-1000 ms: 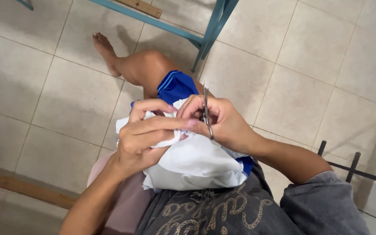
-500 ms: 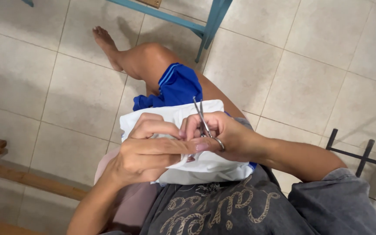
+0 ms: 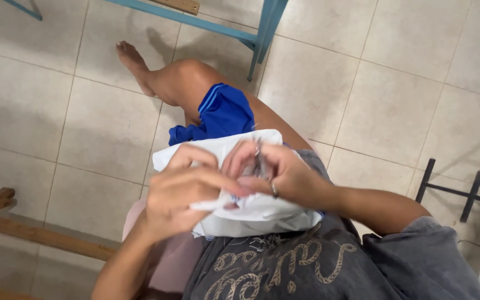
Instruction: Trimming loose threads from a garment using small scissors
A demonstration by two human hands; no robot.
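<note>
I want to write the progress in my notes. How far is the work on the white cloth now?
Done: nothing finished shows; any cut or seam is hidden. In hand: the left hand grips the white cloth on the lap, and the right hand works a thin metal tool at its bunched top. Left: cannot tell; the cloth is bunched.

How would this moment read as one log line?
left hand: grips white cloth | right hand: holds small metal tool | cloth on lap

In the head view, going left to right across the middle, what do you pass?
Wooden bar → left hand on the white cloth → small metal scissors → right hand → black metal frame.
</note>
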